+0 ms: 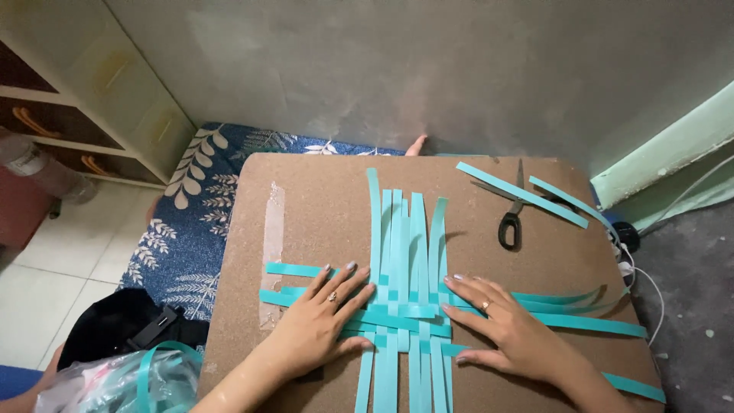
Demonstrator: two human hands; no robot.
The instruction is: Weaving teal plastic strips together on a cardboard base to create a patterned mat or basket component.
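Several teal paper strips (pixel 404 229) lie crossed over one another in a woven patch on a brown board (pixel 321 199). My left hand (pixel 321 321) lies flat with fingers spread on the left side of the weave. My right hand (pixel 508 329) presses flat on the right side, its fingertips at the crossing strips. Neither hand grips anything; each wears a ring.
Black-handled scissors (pixel 511 222) and two loose teal strips (pixel 521 194) lie at the board's far right. A strip of clear tape (pixel 271 229) is stuck at the left. A blue leaf-patterned mat (pixel 191 229), a black bag (pixel 115 325) and a plastic bag holding strips (pixel 122 382) are on the left.
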